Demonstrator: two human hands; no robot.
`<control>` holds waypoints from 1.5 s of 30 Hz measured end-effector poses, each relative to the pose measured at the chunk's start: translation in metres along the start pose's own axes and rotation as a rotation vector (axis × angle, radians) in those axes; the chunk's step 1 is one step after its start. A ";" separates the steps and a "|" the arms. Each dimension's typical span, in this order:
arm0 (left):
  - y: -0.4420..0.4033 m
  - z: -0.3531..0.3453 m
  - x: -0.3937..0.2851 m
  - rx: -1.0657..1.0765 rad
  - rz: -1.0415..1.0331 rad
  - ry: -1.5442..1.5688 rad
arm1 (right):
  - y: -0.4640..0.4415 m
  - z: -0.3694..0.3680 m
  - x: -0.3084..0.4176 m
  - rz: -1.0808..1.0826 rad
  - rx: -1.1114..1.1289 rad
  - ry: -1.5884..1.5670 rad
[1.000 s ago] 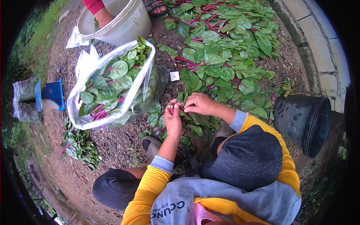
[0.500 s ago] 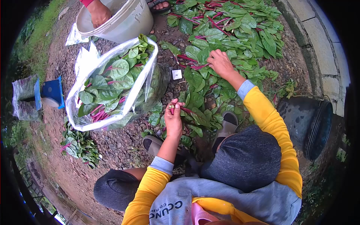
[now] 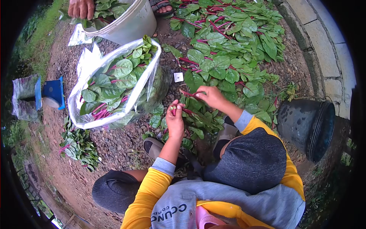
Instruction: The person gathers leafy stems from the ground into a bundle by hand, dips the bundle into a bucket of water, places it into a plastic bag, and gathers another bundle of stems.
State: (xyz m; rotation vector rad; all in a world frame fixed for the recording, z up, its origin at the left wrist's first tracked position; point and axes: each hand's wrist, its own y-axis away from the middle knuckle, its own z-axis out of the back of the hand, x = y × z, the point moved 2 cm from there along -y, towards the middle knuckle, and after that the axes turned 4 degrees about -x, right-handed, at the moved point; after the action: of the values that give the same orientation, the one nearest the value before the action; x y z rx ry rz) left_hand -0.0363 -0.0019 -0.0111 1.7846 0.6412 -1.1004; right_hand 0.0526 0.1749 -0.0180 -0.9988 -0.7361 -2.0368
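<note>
My left hand [image 3: 175,123] is closed around the red stems of a small bunch of Malabar spinach [image 3: 204,119], whose green leaves hang to the right near my feet. Just above and to the right, my right hand [image 3: 212,97] pinches a red Malabar spinach stem [image 3: 191,94], its cut end pointing left toward the bunch. Beyond my right hand spreads a large pile of the same loose greens [image 3: 244,34] on the ground. To the left of my hands stands an open clear plastic bag [image 3: 131,110] filled with leafy stems.
Another person's hand [image 3: 81,8] holds greens at a white bucket [image 3: 131,23] at the upper left. A blue scale [image 3: 53,93] and a bundle of greens [image 3: 81,147] are at the left. A black bucket [image 3: 305,126] lies tipped at the right, by the concrete curb [image 3: 322,44].
My right hand has moved from the pile down and left toward my left hand, now with a stem. The other person's hand has lifted greens from the white bucket.
</note>
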 end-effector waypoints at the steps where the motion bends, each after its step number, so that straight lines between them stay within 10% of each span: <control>1: -0.001 0.001 0.003 -0.007 -0.006 0.000 | 0.004 -0.011 -0.001 0.006 0.003 -0.038; 12: 0.005 -0.001 -0.001 0.022 0.249 0.283 | 0.028 -0.040 0.018 0.000 0.107 -0.128; 20: 0.004 0.002 0.011 -0.036 0.042 0.069 | 0.025 -0.037 0.004 0.129 0.331 -0.123; 28: 0.003 0.002 0.000 -0.035 0.016 0.040 | 0.020 0.121 -0.088 -0.188 -0.528 0.213; 36: 0.007 -0.008 -0.006 0.021 -0.012 0.006 | 0.026 0.120 -0.116 -0.134 -0.170 0.810; 45: 0.008 -0.012 -0.007 0.023 -0.013 -0.029 | 0.043 0.171 -0.059 -0.025 -0.378 0.447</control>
State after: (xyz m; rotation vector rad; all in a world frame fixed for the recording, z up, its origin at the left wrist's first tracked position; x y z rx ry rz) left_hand -0.0284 0.0056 0.0006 1.7834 0.6258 -1.1449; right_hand 0.1824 0.2991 0.0310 -0.6869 -0.1313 -2.3576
